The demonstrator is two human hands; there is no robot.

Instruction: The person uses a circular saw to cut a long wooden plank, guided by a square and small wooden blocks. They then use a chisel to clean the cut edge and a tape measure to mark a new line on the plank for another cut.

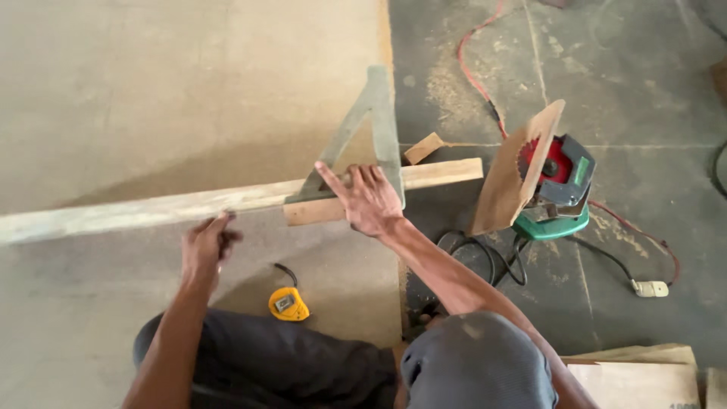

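The wooden strip (227, 203) lies across the board (151, 91) on the floor, with a triangular square (379, 129) held flat on it by the right hand (369, 198), fingers spread. The left hand (206, 244) hovers loosely curled, perhaps pinching a pencil, I cannot tell. The square could slip if pressure eases, skewing the line. A circular saw (556, 185) sits close.

A long strip of pale, rough-sawn wood (227, 203) crosses a matt, smooth board (151, 91) at upper left, under a dull grey metal square (379, 129) (its surface scuffed), beside a glossy yellow plastic tape measure (288, 304).
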